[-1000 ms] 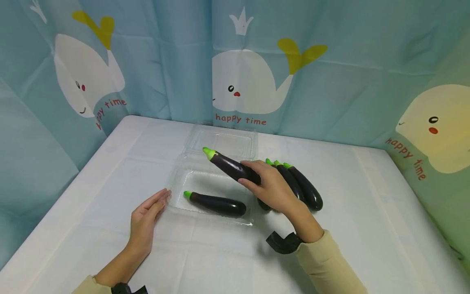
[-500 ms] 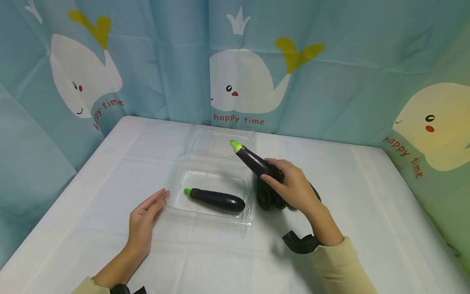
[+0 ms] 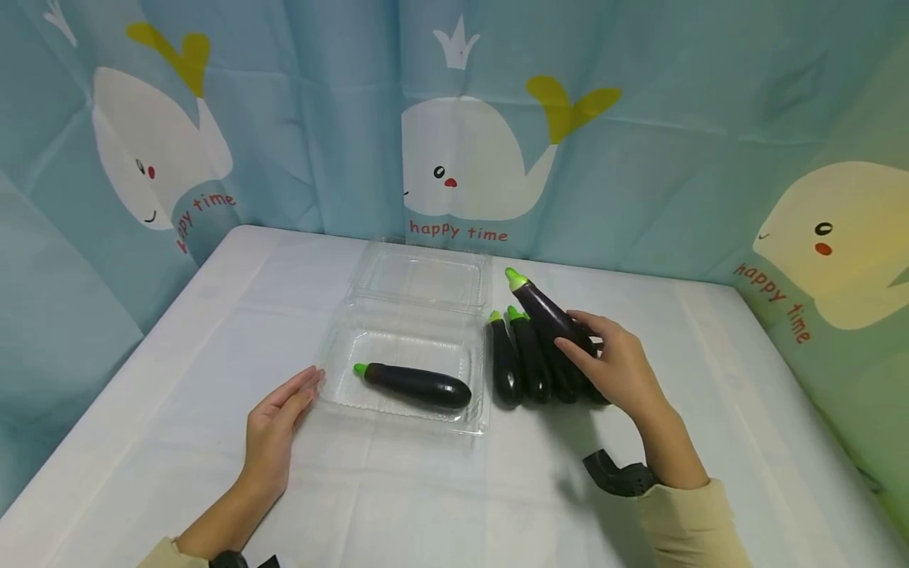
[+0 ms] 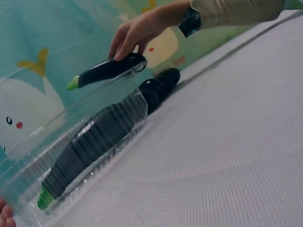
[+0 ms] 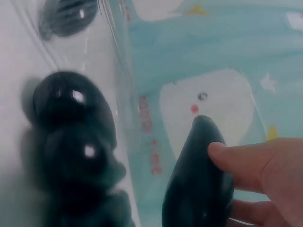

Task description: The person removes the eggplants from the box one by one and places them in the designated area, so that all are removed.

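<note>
My right hand [image 3: 619, 359] grips a dark eggplant [image 3: 545, 309] by its thick end, its green stem tip pointing up and away to the left. It hangs over a row of several more eggplants [image 3: 506, 369] lying side by side on the table, partly hidden by the hand and the held one. Left of the row stands a clear plastic clamshell container [image 3: 426, 345], hinged open. A single eggplant [image 3: 417, 386] lies crosswise in its near half, stem to the left. At the container's left rim, my left hand [image 3: 275, 420] touches the edge with nearly straight fingers.
The container's clear lid [image 3: 420, 278] lies flat behind it, near the table's back edge. A white cloth covers the table [image 3: 398, 505]. Blue curtains [image 3: 341, 118] printed with whales rise close behind and on both sides.
My right hand has carried its eggplant rightward, from above the container to above the row, uncovering the row's left end. The left hand stays at the container's rim.
</note>
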Motion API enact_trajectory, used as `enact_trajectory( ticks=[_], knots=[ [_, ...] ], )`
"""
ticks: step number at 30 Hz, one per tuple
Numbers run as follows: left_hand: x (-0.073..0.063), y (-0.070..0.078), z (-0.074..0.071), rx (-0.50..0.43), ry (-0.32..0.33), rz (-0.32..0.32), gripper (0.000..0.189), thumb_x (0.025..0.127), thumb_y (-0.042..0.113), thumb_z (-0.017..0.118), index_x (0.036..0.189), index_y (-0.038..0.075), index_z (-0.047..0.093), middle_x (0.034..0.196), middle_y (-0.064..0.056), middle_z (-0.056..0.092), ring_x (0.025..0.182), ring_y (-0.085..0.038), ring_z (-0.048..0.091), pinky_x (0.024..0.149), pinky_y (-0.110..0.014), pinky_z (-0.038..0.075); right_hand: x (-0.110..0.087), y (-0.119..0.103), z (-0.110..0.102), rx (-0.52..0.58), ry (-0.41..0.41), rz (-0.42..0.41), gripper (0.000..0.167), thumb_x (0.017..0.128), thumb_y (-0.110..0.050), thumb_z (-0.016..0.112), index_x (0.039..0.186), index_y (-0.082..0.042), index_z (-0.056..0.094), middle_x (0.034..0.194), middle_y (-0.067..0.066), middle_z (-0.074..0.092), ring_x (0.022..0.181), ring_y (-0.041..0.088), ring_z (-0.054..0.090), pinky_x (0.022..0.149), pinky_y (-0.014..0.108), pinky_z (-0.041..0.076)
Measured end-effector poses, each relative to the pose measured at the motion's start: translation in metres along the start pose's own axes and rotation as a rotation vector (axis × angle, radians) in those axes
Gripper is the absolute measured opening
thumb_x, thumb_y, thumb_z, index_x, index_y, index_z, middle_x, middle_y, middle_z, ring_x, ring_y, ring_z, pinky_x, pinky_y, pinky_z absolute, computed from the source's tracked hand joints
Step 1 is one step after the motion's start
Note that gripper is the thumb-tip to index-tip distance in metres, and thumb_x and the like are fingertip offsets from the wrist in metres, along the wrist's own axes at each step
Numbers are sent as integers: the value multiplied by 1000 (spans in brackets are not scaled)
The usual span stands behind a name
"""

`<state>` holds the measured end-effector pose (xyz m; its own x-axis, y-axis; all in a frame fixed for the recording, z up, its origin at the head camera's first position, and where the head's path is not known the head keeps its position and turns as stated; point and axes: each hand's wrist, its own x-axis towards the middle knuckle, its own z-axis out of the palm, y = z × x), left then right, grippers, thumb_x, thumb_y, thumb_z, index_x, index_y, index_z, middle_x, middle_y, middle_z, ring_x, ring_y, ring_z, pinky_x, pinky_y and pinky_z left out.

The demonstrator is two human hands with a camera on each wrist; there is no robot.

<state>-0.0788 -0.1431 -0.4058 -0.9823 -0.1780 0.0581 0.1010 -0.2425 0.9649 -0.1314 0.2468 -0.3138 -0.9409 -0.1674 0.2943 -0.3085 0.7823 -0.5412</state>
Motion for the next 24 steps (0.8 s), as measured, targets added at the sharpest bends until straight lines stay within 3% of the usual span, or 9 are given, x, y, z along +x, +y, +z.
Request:
enact_trajectory(
  ticks=[10,17,24],
  knots=[
    [1,0,-1,5,7,1,37,94,4,50,124,-16,46,113,3,63,109,-7,55,91,-20,42,-17,26,-16,-13,39,76,48,90,-26,61,126,4,51,112,25,58,100,36,56,76,49,51],
    [1,-1,0,1,7,-1,37,93,4,50,124,-17,45,114,1,63,109,-7,55,91,-20,42,-26,38,-23,-41,48,148,50,90,-27,60,126,6,49,112,31,56,94,44,58,68,50,53],
    [1,-1,0,11,5,-1,37,94,6,50,124,-16,46,114,3,63,109,-7,55,91,-20,42,-29,51,-27,-70,39,210,52,91,-30,58,125,8,49,110,32,56,97,46,55,61,40,52]
  ],
)
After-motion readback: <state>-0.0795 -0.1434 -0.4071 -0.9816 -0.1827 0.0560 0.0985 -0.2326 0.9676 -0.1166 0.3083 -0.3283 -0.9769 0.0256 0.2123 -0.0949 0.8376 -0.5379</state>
